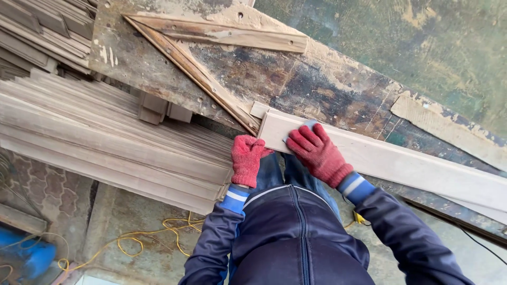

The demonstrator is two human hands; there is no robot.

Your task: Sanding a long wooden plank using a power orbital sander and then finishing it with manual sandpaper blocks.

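While the left hand [246, 160] grips the plank's [401, 163] end, the right hand [317, 151] presses a sanding pad [308, 125] flat on top.

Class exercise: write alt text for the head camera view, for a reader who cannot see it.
Seen from above, a person in red knitted gloves works at a worn workbench: the right hand presses a small grey pad onto a pale wooden board, and the left hand grips the board's near end. Stacked wooden slats lie to the left.

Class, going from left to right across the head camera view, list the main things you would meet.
Blue object on the floor → stack of pale wooden slats → left hand in a red knitted glove → right hand in a red knitted glove → long pale wooden plank.
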